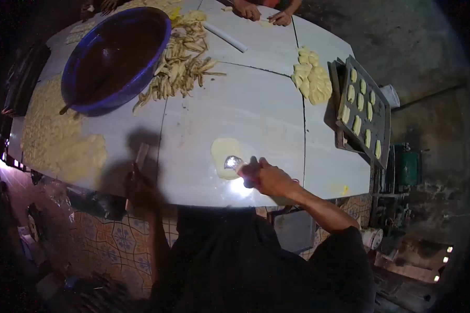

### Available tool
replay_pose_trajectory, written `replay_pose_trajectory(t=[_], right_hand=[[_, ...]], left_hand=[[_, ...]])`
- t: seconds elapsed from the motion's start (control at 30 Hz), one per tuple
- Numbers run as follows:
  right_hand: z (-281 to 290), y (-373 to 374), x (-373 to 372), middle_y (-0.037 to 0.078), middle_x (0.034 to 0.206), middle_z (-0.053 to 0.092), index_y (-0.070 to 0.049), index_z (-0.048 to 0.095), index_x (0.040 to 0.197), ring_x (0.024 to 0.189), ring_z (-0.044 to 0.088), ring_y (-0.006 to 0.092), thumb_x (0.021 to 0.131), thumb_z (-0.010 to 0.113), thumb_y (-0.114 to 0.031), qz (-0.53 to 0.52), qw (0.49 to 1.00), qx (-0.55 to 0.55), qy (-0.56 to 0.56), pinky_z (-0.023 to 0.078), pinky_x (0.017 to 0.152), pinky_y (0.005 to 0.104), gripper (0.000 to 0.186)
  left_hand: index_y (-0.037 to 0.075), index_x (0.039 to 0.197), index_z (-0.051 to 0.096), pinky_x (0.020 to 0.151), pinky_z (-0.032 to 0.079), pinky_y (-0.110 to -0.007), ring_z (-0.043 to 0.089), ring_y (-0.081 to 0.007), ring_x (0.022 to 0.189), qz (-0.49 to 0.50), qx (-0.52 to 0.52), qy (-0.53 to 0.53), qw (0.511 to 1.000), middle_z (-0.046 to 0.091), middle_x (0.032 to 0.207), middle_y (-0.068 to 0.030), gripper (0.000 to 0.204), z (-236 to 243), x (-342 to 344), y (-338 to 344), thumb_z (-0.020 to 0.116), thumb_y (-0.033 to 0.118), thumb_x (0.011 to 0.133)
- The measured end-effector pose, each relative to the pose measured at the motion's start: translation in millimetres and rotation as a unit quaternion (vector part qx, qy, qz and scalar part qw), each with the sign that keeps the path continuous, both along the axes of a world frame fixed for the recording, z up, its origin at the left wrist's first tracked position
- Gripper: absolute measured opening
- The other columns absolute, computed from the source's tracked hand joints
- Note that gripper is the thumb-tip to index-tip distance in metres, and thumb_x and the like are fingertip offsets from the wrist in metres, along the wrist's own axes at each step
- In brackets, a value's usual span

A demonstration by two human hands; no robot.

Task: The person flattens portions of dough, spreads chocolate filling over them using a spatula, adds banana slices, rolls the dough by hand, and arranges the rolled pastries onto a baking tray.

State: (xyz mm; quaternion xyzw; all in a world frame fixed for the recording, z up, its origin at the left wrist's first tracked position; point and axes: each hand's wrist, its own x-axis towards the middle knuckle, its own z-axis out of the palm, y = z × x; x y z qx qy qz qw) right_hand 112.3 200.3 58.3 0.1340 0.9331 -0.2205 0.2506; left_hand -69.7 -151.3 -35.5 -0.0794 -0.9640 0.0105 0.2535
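A flat oval of pale dough (223, 147) lies on the white table (245, 109) in front of me. My right hand (271, 179) grips a small shiny metal-ended tool (233, 162), its bright end over the dough; whether it is a spoon or a scraper I cannot tell. Off to the left, in shadow, my left hand (141, 190) is closed around a pale rolling pin (142, 155) at the table's near edge. The pin stands out above and below the fist.
A big blue basin (164, 39) of brown filling stands far left, beside a heap of peeled bananas (177, 70). Dough sheets (63, 141) cover the left side. Dough pieces (313, 78) and a tray (363, 133) of pastries sit right. Another person's hands (263, 14) work opposite, near a white rod (224, 36).
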Motion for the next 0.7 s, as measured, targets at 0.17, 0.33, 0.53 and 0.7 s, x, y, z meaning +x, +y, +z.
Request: replay_pose_trajectory(t=[0.17,0.33,0.53,0.7], right_hand=[[26,97,-27,0.018,0.082,0.073,-0.010,0.077,0.108,0.082,0.072,0.0316,0.091,0.072,-0.037,0.040,0.990,-0.126,0.052,0.054,0.076,0.0425,0.032],[13,66,-130,0.019,0.092,0.073,-0.005,0.076,0.092,0.081,0.069,0.0372,0.082,0.077,-0.028,-0.018,0.979,0.019,0.202,0.053,0.072,0.0455,0.025],[-39,-38,-309,0.025,0.085,0.070,0.004,0.068,0.096,0.081,0.069,0.0427,0.082,0.077,-0.022,-0.116,0.912,-0.127,0.372,0.053,0.072,0.0496,0.030],[-46,-47,-345,0.025,0.086,0.071,0.005,0.067,0.103,0.083,0.070,0.0423,0.078,0.076,-0.014,-0.179,0.889,-0.093,0.411,0.055,0.074,0.0474,0.032]], left_hand=[[0.017,0.144,0.056,0.096,0.045,-0.046,0.060,-0.0306,0.108,0.010,0.009,-0.016,1.000,0.065,0.117,-0.0118,0.053,-45,7,-21,0.058,0.009,0.092],[0.016,0.147,0.052,0.095,0.043,-0.050,0.059,-0.0366,0.107,-0.030,0.193,-0.099,0.976,0.064,0.112,-0.0186,0.057,-30,6,8,0.056,0.006,0.090],[0.013,0.150,0.049,0.096,0.041,-0.059,0.055,-0.0467,0.105,-0.035,0.170,-0.099,0.980,0.057,0.111,-0.0279,0.066,8,6,13,0.057,0.005,0.085],[0.015,0.148,0.052,0.099,0.040,-0.058,0.056,-0.0427,0.108,-0.036,0.161,-0.096,0.982,0.058,0.119,-0.0221,0.067,3,-2,13,0.057,0.006,0.082]])
